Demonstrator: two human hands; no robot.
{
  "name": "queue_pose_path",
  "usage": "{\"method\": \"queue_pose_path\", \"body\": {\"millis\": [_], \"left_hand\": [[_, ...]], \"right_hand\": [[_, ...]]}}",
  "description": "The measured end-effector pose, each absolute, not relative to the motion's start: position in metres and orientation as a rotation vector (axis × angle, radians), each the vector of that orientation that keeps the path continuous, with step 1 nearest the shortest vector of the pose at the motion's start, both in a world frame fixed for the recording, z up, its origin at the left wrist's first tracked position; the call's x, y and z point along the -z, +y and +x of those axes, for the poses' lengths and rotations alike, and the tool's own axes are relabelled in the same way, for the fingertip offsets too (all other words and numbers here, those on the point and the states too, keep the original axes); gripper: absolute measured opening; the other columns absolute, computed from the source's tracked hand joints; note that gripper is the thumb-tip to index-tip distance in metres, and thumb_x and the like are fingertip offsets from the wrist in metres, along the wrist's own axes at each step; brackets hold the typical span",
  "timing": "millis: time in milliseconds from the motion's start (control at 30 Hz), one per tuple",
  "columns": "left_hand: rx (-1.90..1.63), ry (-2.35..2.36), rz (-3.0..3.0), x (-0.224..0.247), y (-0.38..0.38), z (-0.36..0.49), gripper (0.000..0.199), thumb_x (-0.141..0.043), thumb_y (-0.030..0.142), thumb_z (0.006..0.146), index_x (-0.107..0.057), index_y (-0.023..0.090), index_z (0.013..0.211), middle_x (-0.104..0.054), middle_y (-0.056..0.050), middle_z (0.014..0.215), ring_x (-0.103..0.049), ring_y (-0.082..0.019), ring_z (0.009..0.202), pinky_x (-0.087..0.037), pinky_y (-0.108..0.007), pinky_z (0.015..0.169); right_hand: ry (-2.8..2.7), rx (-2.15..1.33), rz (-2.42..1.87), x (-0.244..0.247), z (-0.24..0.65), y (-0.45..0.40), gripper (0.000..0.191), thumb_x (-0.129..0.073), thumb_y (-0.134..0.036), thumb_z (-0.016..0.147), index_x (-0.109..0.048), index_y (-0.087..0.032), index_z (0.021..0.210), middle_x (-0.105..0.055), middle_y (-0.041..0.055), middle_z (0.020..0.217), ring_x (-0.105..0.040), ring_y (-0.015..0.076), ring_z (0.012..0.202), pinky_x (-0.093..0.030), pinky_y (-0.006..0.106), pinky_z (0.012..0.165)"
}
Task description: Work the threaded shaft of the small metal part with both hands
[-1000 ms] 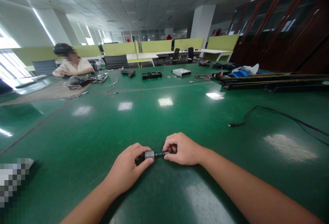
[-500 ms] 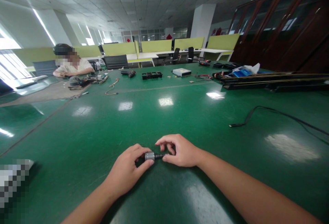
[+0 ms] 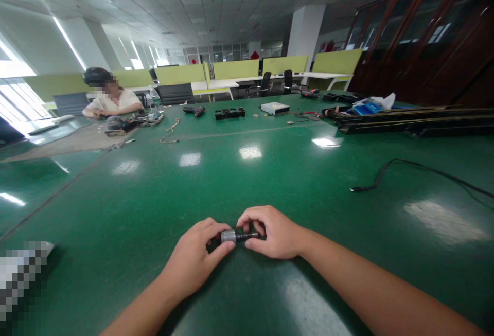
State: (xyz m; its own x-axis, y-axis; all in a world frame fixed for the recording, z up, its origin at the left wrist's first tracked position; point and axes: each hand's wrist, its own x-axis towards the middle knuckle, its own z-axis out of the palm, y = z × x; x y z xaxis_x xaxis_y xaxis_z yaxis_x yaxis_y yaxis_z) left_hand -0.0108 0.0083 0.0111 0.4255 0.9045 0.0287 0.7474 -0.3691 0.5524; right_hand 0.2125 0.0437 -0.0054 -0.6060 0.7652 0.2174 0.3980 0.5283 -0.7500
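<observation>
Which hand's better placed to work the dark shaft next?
Likely the right hand: it curls around the outer end of the dark shaft, while the left hand holds the grey cylinder.

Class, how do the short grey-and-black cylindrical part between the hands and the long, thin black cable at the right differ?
Hold: the left hand grips the part; the cable lies untouched on the green table.
Shape: the part is straight; the cable bends.
Colour: the part has a grey end; the cable looks mostly black.
Shared: both show black.
</observation>
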Motion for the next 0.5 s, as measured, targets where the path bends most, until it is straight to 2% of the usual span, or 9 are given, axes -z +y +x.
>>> {"method": "queue_pose_path", "body": {"millis": [500], "left_hand": [[-0.468, 1.395, 2.210, -0.0092, 0.0087, -0.0121, 0.018, -0.058, 0.036, 0.092, -0.068, 0.029, 0.106, -0.062, 0.000, 0.088, -0.057, -0.018, 0.082, -0.040, -0.028, 0.074]], "right_hand": [[-2.260, -0.842, -0.955, 0.0070, 0.2104, 0.0429, 0.025, -0.071, -0.017, 0.066, -0.066, -0.018, 0.091, -0.061, -0.0025, 0.077, -0.047, 0.0094, 0.060, -0.035, 0.022, 0.059]]}}
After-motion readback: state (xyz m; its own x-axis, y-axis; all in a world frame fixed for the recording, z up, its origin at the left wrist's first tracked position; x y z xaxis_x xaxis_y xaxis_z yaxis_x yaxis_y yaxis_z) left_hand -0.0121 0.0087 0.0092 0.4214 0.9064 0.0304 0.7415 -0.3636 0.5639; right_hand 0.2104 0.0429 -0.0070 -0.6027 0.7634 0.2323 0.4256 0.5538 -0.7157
